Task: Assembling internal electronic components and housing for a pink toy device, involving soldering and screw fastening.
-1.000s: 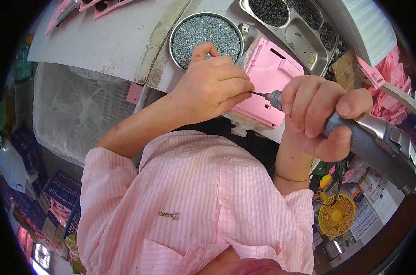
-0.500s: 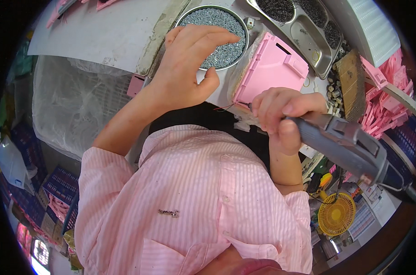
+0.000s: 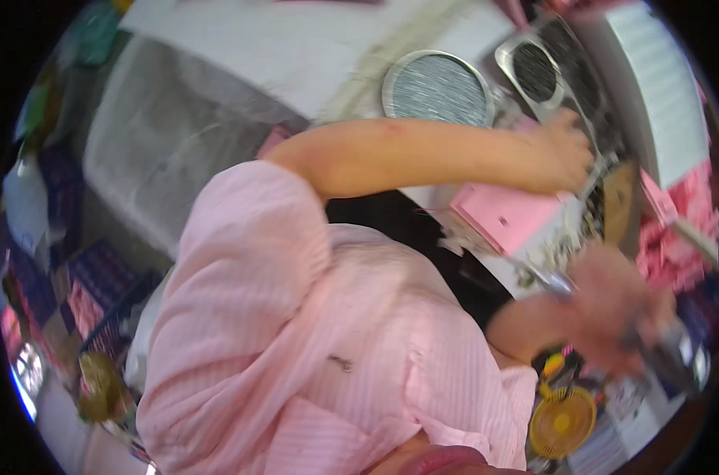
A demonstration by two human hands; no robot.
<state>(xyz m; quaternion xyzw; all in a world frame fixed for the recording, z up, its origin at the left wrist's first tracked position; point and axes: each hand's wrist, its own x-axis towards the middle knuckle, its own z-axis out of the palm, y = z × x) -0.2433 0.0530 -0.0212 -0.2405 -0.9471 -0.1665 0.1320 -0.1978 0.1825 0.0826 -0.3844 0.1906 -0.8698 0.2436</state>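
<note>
My left arm stretches across to the right, over a pink plastic panel (image 3: 506, 218) that lies on the worktop. At the arm's end my left hand (image 3: 556, 157) is beside the metal compartment tray (image 3: 569, 103). Its fingers are smeared, so what they hold, if anything, does not show. My right hand (image 3: 613, 297), blurred and lower at the right, grips a grey electric screwdriver (image 3: 676, 356). The driver's metallic front end (image 3: 553, 281) points up-left, close to the panel's near edge. Beyond my left forearm stands a round dish (image 3: 439, 85) of small silvery screws or pins.
Small dark pieces (image 3: 535, 73) fill a tray compartment. A brown cardboard piece (image 3: 618, 202) and a heap of pink parts (image 3: 680, 229) lie to the right. At the left is a container covered with clear plastic (image 3: 157, 150); a yellow fan (image 3: 563, 422) stands lower right.
My left hand has moved right, from above the screw dish to beside the metal tray. My right hand and the screwdriver have dropped down and right, away from the panel. The view has shifted.
</note>
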